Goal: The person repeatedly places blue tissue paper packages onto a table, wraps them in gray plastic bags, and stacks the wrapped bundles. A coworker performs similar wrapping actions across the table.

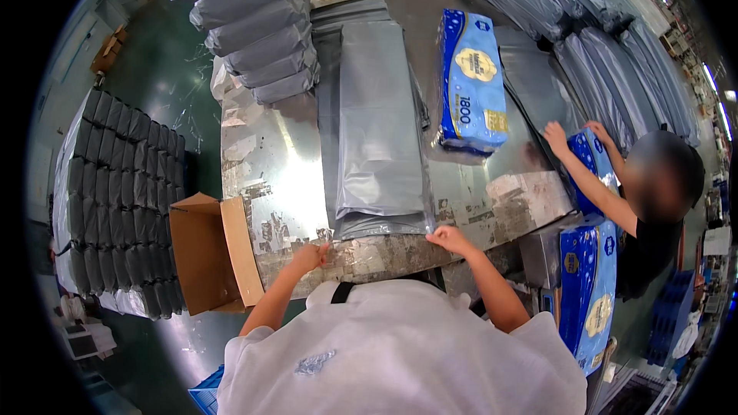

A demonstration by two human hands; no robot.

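Observation:
A long grey plastic bag lies on the metal-topped table in front of me, its near edge toward my body. My right hand pinches the bag's near right corner. By the near left corner, my left hand has its fingers bent and drawn together; whether they grip the bag's edge is too small to make out. More flat grey bags lie under and behind this one. To its right rests a blue plastic-wrapped tissue pack.
Filled grey parcels are piled at the far left, with others at the far right. An open cardboard box stands at the table's left edge. A co-worker at right handles a blue pack; another blue pack is nearer me.

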